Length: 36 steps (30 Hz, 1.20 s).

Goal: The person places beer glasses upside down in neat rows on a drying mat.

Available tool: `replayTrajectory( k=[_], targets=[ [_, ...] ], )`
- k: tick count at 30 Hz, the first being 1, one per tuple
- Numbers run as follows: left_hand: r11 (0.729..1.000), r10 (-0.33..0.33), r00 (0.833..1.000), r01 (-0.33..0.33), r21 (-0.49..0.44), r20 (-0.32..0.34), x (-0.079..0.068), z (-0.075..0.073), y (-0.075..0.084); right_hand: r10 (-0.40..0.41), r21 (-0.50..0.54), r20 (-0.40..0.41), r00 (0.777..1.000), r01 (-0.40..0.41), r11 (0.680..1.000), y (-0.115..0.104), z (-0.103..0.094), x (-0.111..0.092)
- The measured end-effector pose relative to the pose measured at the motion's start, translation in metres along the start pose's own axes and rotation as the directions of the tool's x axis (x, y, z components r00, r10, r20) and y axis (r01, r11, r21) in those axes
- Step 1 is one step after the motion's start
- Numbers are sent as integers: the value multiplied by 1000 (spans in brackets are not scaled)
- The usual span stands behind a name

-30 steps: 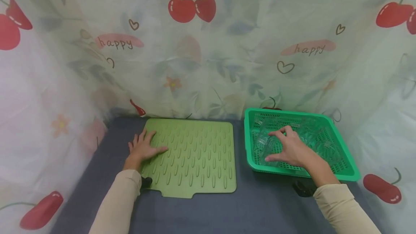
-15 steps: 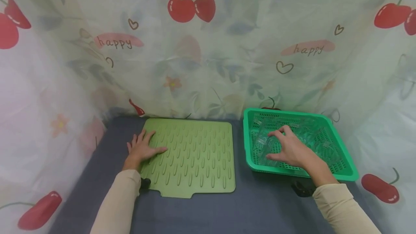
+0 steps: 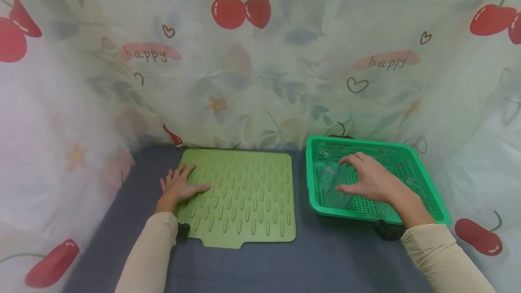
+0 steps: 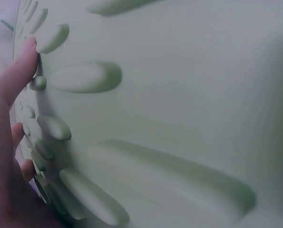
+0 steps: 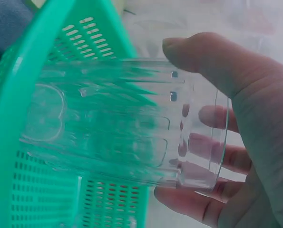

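Observation:
My left hand point(image 3: 179, 189) rests with spread fingers on the left side of a green ridged mat point(image 3: 248, 198), which lies flat and has a tab at its front edge. In the left wrist view, a finger point(image 4: 22, 71) lies along the raised ridges. My right hand point(image 3: 370, 180) is over the green plastic basket point(image 3: 311, 184) and grips a clear tumbler point(image 5: 108, 123) near its wide end. The thumb point(image 5: 203, 52) is on one side of the tumbler, and the other fingers wrap its far side. Its body is within the basket.
Other clear pieces point(image 3: 388, 155) lie in the basket, partly hidden by the right hand and forearm. The mat and basket stand side by side on a dark cloth point(image 3: 260, 266). Printed curtains point(image 3: 268, 94) close off the back and both sides.
My right hand and forearm have shifted slightly to the right, and the tumbler under the fingers has come up at a steeper tilt. The left hand keeps its place on the mat.

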<state>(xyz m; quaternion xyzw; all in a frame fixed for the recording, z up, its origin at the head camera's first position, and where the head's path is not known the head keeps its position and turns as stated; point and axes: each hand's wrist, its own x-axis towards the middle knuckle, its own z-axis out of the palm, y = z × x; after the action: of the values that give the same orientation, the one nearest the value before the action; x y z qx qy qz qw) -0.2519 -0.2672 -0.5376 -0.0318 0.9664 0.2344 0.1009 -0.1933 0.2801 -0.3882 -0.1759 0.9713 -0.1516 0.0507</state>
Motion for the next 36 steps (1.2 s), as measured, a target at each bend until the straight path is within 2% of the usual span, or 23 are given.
replayTrajectory(
  k=[7, 12, 16, 22, 25, 29, 36],
  targets=[
    [1000, 4, 1000, -4, -4, 18, 0, 0, -1, 5, -8, -27, 1000, -5, 1000, -7, -23, 0],
    [1000, 16, 1000, -15, -7, 17, -1, -2, 0, 10, 72, -64, 998, -5, 997, -11, -38, -1],
    [1000, 17, 1000, -17, -16, 14, -3, -2, 1, -19, 144, -133, 991, 39, 989, -14, -46, -1],
    [999, 17, 1000, -16, -31, 12, -3, -1, -1, -85, 187, -212, 974, 126, 974, -15, -52, 3],
    [999, 20, 1000, -20, -31, 7, -3, -1, -2, -74, 255, -217, 973, 130, 958, -16, -53, 5],
    [999, 21, 1000, -21, -32, 2, -2, -1, -5, -9, 358, -228, 974, 93, 929, -18, -52, 8],
    [999, 22, 1000, -22, -34, 8, -4, -2, -4, 55, 511, -244, 968, 80, 856, -23, -39, 20]
  ],
)
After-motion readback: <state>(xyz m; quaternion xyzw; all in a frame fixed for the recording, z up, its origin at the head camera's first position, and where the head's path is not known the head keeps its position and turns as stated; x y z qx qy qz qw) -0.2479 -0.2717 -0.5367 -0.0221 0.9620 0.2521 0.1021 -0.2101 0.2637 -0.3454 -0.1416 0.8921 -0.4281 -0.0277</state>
